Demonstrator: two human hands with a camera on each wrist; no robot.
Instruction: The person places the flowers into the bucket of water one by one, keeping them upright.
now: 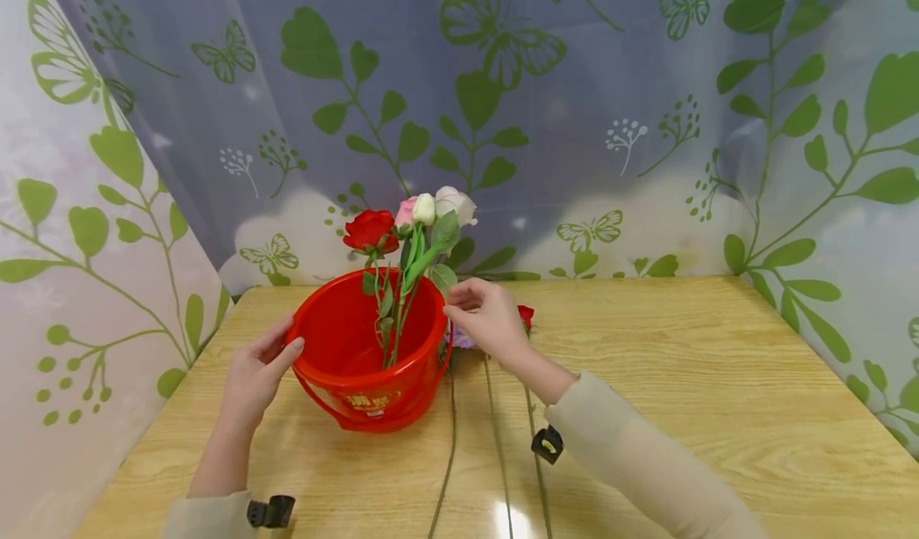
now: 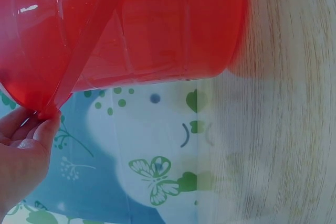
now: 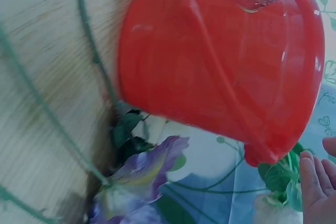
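Note:
A red bucket stands upright, holding a red rose, a pink flower and white flowers whose green stems lean toward its right side. At the left rim, my left hand pinches the bucket's edge between thumb and fingers, by the handle's end in the left wrist view. My right hand hovers at the right rim beside the leaves, thumb apart from the fingers and nothing between them. Below it, a purple flower lies partly hidden by hand and bucket.
Another red flower lies behind my right wrist. Several long stems stretch across the wooden table toward the front edge, right of the bucket. A printed cloth hangs behind the table.

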